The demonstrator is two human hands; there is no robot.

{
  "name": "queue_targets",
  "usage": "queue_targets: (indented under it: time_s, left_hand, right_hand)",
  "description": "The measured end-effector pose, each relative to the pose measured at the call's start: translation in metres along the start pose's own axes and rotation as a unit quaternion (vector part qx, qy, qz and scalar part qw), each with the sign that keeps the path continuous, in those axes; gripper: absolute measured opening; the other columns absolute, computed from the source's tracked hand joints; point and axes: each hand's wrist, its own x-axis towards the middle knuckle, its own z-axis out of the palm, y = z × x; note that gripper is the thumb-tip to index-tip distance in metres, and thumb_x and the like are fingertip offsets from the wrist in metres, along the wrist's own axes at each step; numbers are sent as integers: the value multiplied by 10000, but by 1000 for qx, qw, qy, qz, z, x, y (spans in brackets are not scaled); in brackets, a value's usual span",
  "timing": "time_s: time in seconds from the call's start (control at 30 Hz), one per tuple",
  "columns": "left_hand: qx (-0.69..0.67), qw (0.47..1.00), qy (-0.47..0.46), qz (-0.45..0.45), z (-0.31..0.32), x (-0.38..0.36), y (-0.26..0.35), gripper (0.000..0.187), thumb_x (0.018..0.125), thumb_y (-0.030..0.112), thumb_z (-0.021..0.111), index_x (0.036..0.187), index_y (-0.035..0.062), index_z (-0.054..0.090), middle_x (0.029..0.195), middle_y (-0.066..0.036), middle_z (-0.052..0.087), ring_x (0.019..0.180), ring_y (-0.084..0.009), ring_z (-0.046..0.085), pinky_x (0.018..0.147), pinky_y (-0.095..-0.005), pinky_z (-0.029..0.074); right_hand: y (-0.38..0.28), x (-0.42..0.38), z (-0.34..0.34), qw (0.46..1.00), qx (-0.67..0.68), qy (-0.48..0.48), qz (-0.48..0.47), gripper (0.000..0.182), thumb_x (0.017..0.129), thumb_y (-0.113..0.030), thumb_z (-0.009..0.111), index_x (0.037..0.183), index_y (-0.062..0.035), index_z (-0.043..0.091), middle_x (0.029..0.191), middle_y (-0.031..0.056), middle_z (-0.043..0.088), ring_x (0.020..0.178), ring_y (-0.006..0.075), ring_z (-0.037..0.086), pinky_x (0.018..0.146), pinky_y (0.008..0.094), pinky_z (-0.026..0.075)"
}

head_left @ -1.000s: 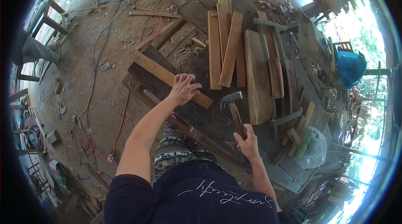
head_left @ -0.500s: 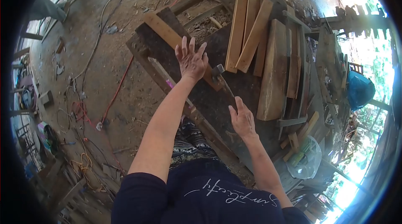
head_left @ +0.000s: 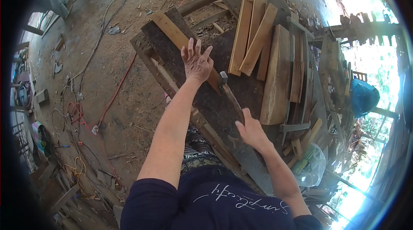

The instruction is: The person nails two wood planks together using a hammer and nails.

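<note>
My left hand [head_left: 197, 64] lies flat with fingers spread across a narrow wooden plank [head_left: 169, 28], which sits at a slant on a dark wooden workbench [head_left: 207, 97]. In my right hand [head_left: 254, 133] is the wooden handle of a hammer [head_left: 232, 99], my fingers wrapped round it. The hammer's metal head is close by the plank's near end, to the right of my left hand. Part of the plank's middle is hidden under my left palm and fingers.
Several loose planks [head_left: 259, 36] lie at the bench's right, beside a thick timber block [head_left: 275, 75]. A clear plastic bag [head_left: 313, 165] stands at lower right and a blue bag [head_left: 364, 96] hangs farther off. Red cord [head_left: 115, 96] runs over the dirt floor [head_left: 107, 71].
My right hand has moved slightly down and right with the hammer, and its thumb and fingers have turned about the handle. My left hand stays on the plank. The view has shifted a little.
</note>
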Motion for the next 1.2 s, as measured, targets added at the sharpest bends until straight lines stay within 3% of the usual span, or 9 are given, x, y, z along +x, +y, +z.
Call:
queue_targets:
  time_s: [0.07, 0.13, 0.23, 0.43, 0.6, 0.67, 0.8, 0.87, 1.2]
  left_hand:
    - [-1, 1000, -7, -1, 0, 2, 0, 416, 832, 266, 615, 1245, 264, 660, 1433, -114, 417, 1450, -350, 219, 1166, -569, 116]
    - [3, 1000, -13, -11, 4, 3, 1, 422, 837, 276, 620, 1257, 253, 650, 1437, -114, 416, 1453, -347, 215, 1169, -570, 117]
    - [14, 998, -32, -59, 4, 13, 15, 453, 853, 306, 626, 1298, 221, 610, 1451, -114, 409, 1459, -341, 210, 1175, -572, 116]
    - [54, 990, -27, -130, 11, 22, 38, 542, 906, 363, 610, 1394, 156, 496, 1502, -120, 366, 1472, -359, 191, 1180, -591, 119]
    - [52, 997, 5, 59, 16, 25, 35, 441, 932, 349, 596, 1332, 165, 580, 1427, -150, 475, 1379, -361, 383, 1152, -573, 214]
    - [42, 998, -5, 38, 10, 29, 42, 410, 925, 354, 607, 1285, 159, 623, 1366, -145, 540, 1311, -354, 466, 1141, -562, 242]
    - [52, 998, -25, 30, 7, 33, 52, 396, 935, 331, 577, 1293, 167, 621, 1359, -148, 547, 1304, -350, 472, 1147, -566, 229]
    - [64, 997, -43, 29, 7, 36, 50, 399, 945, 331, 553, 1310, 179, 610, 1360, -151, 541, 1323, -350, 452, 1158, -566, 213]
    - [68, 988, -138, -21, 7, 46, 52, 527, 871, 222, 579, 1396, 223, 535, 1433, -151, 448, 1404, -333, 368, 1176, -594, 150]
  right_hand:
    - [-4, -17, -19, 998, 55, -24, -11, 498, 947, -214, 581, 1394, -117, 382, 849, 253, 663, 814, 437, 666, 773, 526, 526]
    - [-31, -46, -59, 957, 186, -159, 156, 637, 927, -181, 608, 1492, -160, 314, 878, 172, 678, 732, 318, 682, 750, 444, 558]
    - [-16, -74, -71, 944, 267, -148, 122, 737, 890, -140, 659, 1531, -191, 298, 1000, 116, 656, 769, 212, 653, 738, 340, 560]
    - [12, -101, -53, 977, 195, 30, -76, 627, 829, -90, 709, 1417, -128, 496, 1146, 139, 595, 953, 248, 632, 851, 328, 538]
    - [6, -105, -48, 965, 163, 187, -84, 499, 860, -116, 695, 1344, -191, 600, 930, 143, 638, 896, 284, 667, 762, 369, 556]
    - [-6, -109, -66, 984, 168, -1, 60, 542, 904, -193, 676, 1425, -208, 527, 1088, 170, 648, 1005, 294, 639, 899, 368, 508]
    - [-2, -102, -84, 952, 305, -19, 26, 440, 920, -232, 658, 1353, -285, 603, 1007, 163, 671, 909, 303, 659, 815, 380, 526]
    - [-5, -98, -98, 884, 439, -144, 77, 549, 1011, -413, 533, 1410, -36, 521, 1413, 178, 546, 1312, 301, 518, 1082, 414, 407]
    - [-30, -81, -104, 841, 507, -119, 146, 364, 1010, -174, 561, 1367, -111, 588, 1355, 110, 613, 1234, 253, 577, 1033, 383, 445]
